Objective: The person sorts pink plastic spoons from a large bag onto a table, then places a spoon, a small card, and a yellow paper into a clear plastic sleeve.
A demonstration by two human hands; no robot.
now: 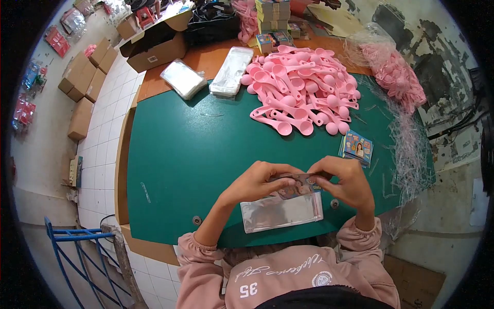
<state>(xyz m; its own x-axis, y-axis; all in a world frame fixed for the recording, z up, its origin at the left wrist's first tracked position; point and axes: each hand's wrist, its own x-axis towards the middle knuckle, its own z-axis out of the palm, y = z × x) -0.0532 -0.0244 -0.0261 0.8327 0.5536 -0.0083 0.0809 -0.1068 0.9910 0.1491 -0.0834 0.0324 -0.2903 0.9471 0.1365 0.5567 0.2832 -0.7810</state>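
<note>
My left hand (260,181) and my right hand (346,180) meet near the front edge of the green table (190,154). Both pinch a small printed card (295,190) between thumb and fingers, one at each end. The card overlaps the top edge of a clear plastic bag (280,212) that lies flat just below it. Fingers cover part of the card's upper edge. Beyond my right hand sits a small stack of printed cards (357,148). Farther back is a large heap of pink plastic scoops (303,87).
Two stacks of clear bags (183,79) (231,71) lie at the back left. Bundled cards (272,23) stand behind the scoops. A bag of pink scoops (396,74) and tangled plastic strips (411,154) line the right side. A blue metal frame (80,237) stands at lower left.
</note>
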